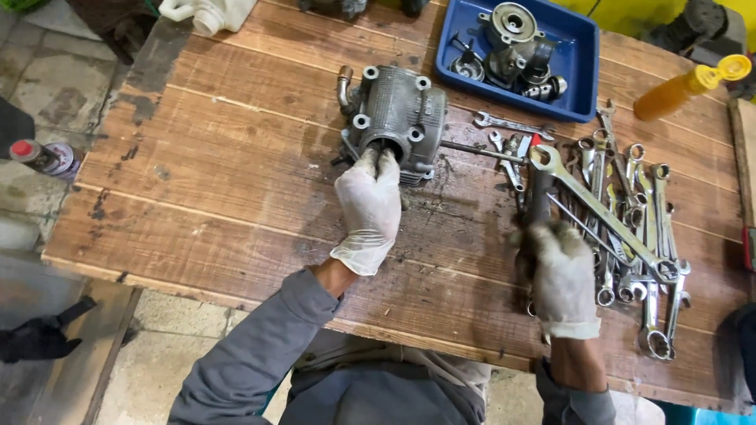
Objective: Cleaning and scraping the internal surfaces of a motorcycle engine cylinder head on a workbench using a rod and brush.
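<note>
My gloved left hand (pixel 368 206) grips the engine cylinder head (pixel 395 118) at mid-table; my right hand (pixel 561 277) clenches a dark tool handle (pixel 540 193) beside the wrenches (pixel 630 228). Disassembly looks unfinished.

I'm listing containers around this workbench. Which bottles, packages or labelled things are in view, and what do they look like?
Squeeze bottle: bench's far right corner, lying tilted, orange with yellow cap.
Jug: far left edge, white plastic, mostly cut off.
Spray can: floor at left, red cap, label too small to make out.
</note>
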